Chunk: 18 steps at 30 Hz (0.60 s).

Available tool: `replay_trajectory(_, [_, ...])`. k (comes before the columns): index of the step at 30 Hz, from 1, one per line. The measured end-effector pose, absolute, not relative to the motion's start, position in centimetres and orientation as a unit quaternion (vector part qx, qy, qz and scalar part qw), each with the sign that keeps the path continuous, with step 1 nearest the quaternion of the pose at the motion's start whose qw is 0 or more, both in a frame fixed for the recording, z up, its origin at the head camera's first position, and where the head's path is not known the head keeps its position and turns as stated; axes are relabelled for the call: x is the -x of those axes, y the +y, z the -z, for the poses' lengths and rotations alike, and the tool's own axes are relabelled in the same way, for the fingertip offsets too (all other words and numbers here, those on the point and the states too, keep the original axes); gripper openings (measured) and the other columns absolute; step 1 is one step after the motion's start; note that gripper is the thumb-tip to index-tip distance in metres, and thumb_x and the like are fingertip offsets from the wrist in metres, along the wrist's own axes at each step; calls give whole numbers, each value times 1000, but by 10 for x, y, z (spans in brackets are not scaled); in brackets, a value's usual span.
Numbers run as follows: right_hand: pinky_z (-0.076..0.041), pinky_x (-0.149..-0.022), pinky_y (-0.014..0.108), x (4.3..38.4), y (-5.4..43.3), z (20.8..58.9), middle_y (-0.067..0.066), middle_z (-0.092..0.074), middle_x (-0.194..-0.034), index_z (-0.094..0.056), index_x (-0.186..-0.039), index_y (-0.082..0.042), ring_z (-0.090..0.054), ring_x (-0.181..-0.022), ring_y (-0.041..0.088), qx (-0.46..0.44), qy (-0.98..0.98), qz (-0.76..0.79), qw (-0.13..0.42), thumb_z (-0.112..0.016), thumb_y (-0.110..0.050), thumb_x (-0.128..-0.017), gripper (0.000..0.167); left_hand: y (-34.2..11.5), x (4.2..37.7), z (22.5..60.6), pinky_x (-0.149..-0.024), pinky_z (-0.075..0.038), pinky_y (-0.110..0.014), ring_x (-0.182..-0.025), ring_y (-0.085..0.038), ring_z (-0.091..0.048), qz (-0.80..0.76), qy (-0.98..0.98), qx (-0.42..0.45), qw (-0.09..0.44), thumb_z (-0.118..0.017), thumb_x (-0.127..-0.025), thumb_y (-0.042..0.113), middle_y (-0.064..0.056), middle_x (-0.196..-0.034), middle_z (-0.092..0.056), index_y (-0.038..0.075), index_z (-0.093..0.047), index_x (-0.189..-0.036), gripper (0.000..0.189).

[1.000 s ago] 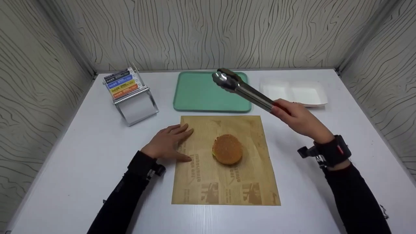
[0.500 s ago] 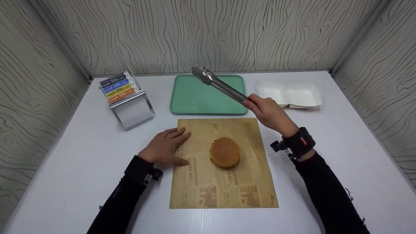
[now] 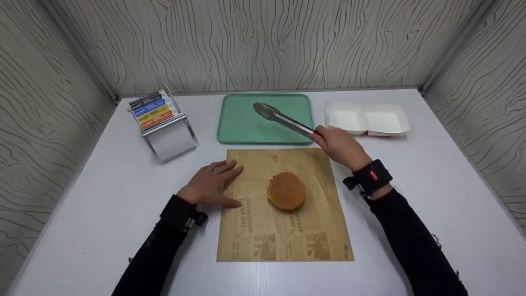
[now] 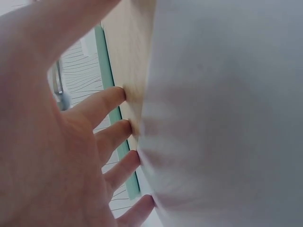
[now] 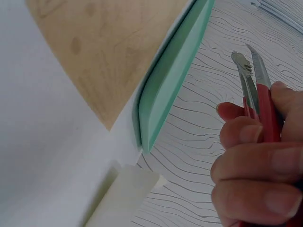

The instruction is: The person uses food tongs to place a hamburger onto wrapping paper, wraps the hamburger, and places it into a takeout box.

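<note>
In the head view my left hand point(image 3: 209, 185) is spread over the left edge of a printed brown paper sheet point(image 3: 283, 246). The left wrist view shows its fingertips point(image 4: 124, 130) touching down along the sheet's edge. A hamburger point(image 3: 286, 191) with a browned bun sits near the middle of the paper. My right hand point(image 3: 341, 148) grips metal tongs point(image 3: 289, 123) by their red handles, and the tongs' scalloped tips hang over a green tray point(image 3: 232, 131). In the right wrist view the tongs' tips point(image 5: 244, 64) are slightly apart, with nothing between them.
At the back left stands a metal rack point(image 3: 170, 142) bearing several stacked strips point(image 3: 150, 111) in black, blue, yellow and orange. An opened white takeout box point(image 3: 386, 119) lies at the back right, just beyond my right hand. Patterned walls bound the white table point(image 3: 102, 213).
My right hand has moved left with the tongs, from beside the white box toward the tray. Lately the tongs' tips have dipped lower over the tray. The left hand and hamburger have stayed in place.
</note>
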State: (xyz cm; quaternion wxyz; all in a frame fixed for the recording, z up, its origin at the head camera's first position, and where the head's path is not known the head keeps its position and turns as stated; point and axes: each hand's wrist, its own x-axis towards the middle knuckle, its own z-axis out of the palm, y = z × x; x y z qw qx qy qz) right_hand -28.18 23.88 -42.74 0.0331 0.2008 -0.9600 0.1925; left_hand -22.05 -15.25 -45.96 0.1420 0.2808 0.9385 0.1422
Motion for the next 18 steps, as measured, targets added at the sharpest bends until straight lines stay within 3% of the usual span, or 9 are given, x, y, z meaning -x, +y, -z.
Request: replay_trajectory(18, [-39,-56,34,290,237,445,2,-49,-70,-60,-101,-6,-50,-62,21,-190,-965,-171,54,-43,-44,-111,43,-153,222,460,-124,-23,-62,-158,-36,-21,-142,936,-290,139,-78,-80,65,-9,-171,-27,19,-35,-163,104])
